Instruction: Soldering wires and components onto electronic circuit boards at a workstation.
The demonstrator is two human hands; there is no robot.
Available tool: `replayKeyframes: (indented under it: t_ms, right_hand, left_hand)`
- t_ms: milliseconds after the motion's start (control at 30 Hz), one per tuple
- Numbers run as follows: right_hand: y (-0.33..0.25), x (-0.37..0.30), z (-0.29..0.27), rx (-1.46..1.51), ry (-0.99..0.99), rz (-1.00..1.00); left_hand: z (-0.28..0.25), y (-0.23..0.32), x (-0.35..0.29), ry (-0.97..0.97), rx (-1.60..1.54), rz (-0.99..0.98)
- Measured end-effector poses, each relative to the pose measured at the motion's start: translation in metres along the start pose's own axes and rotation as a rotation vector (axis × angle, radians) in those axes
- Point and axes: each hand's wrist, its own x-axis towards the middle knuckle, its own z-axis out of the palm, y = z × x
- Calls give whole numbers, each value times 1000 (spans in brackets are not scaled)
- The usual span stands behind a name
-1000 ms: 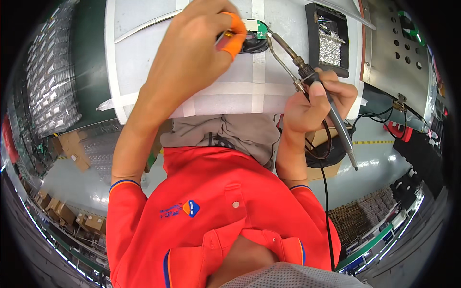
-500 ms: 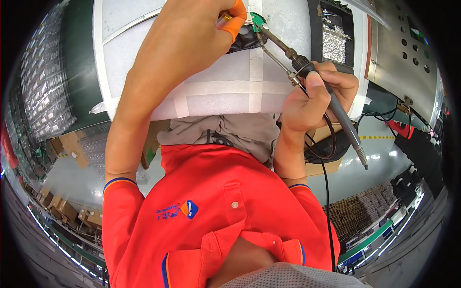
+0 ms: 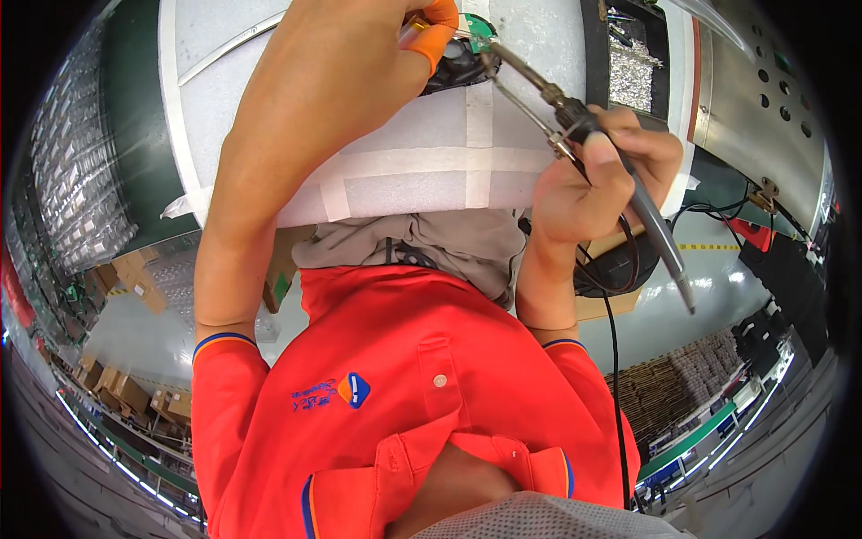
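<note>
In my right hand point(image 3: 603, 175) is a grey soldering iron point(image 3: 648, 220), gripped like a pen. A thin metal solder-feed tube point(image 3: 528, 112) is clamped alongside its shaft. The blurred tip is at the edge of a small round green circuit board point(image 3: 481, 32); whether it touches is unclear. The board sits against a black moulded part point(image 3: 460, 70) on the bench. My left hand point(image 3: 359, 76) reaches in from the left, with orange finger cots point(image 3: 436, 40) on its pinched fingers. Thin pale wire point(image 3: 464, 34) runs from those fingertips to the board. A yellowish piece shows between the fingers.
White foam padding point(image 3: 530, 171) with tape strips covers the bench. A black tray point(image 3: 633, 67) holding crumpled silvery material stands right, beside a perforated metal box point(image 3: 763, 108). Clear plastic packaging point(image 3: 81, 171) lies left. The iron's black cable point(image 3: 614, 386) hangs down past my right arm.
My right hand and the soldering iron have shifted slightly right, and the tip is now blurred. My left hand stays at the board, with its fingers still pinched.
</note>
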Motion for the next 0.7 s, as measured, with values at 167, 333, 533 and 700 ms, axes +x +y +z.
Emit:
replayKeyframes:
  t_ms: [167,333,533,700]
  right_hand:
    - [0,-2,2,65,89,-6]
    - [-1,-1,3,47,61,3]
    - [-1,1,3,26,28,-8]
    - [2,0,0,29,8,-23]
  left_hand:
    - [-1,-2,0,-42,14,-49]
    - [-2,0,-1,-43,70,22]
    - [-3,1,1,-79,93,4]
    - [-3,1,1,-112,116,-51]
